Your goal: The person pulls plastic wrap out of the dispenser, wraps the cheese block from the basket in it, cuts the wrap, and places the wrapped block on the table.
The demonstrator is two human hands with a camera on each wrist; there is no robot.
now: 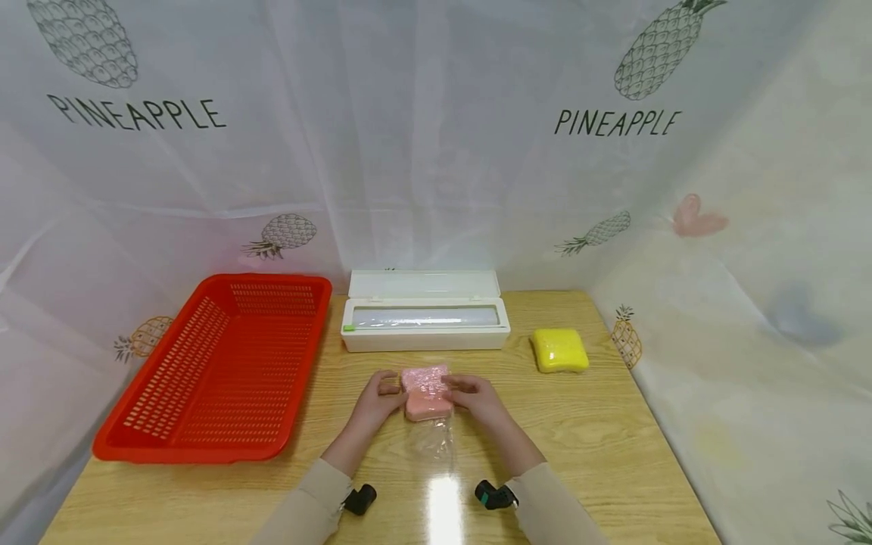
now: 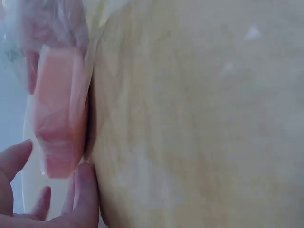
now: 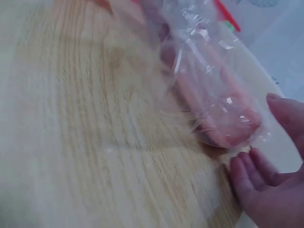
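A pink block (image 1: 428, 409), perhaps a sponge, lies on the table between the hands with clear plastic film (image 1: 434, 441) over it. The film is crinkled on the block's far part, and a loose stretch trails toward the person. At the block's left end is the left hand (image 1: 377, 397); its thumb and fingers are spread apart, the thumb close to the lower edge in the left wrist view. On the other side, the right hand (image 1: 480, 397) has its fingertips by the film. The right wrist view shows its fingers (image 3: 289, 118) relaxed around the block's end, with no clear pinch.
Behind the block stands a white film dispenser box (image 1: 425, 340) with its lid raised and a roll inside. A yellow, shiny wrapped block (image 1: 560, 350) lies to the right. The large red basket (image 1: 197, 454) occupies the left. A patterned curtain (image 1: 422, 151) hangs behind the table.
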